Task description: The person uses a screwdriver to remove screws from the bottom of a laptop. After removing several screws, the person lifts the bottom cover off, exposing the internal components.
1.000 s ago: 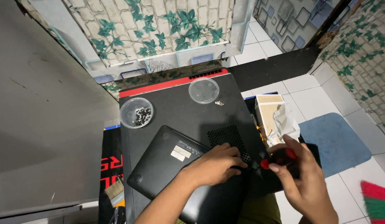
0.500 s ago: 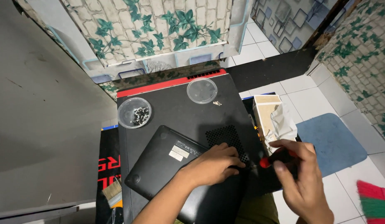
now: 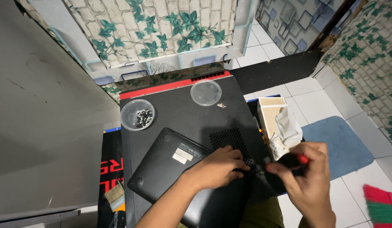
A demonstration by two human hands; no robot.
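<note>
right hand (image 3: 307, 183) moved up a bit w/ the red+black screwdriver (image 3: 288, 161) held tight, tip now by the laptop (image 3: 174, 169) vent, left hand (image 3: 217, 169) flat on it, holding nothing.

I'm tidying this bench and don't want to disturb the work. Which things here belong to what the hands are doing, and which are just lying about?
In use:
- black laptop turned underside up, left hand resting on it
- red-and-black screwdriver in the right hand
- clear round dish of small dark screws

Lying about:
- empty clear round lid
- tissue box
- paintbrush
- blue mat
</note>
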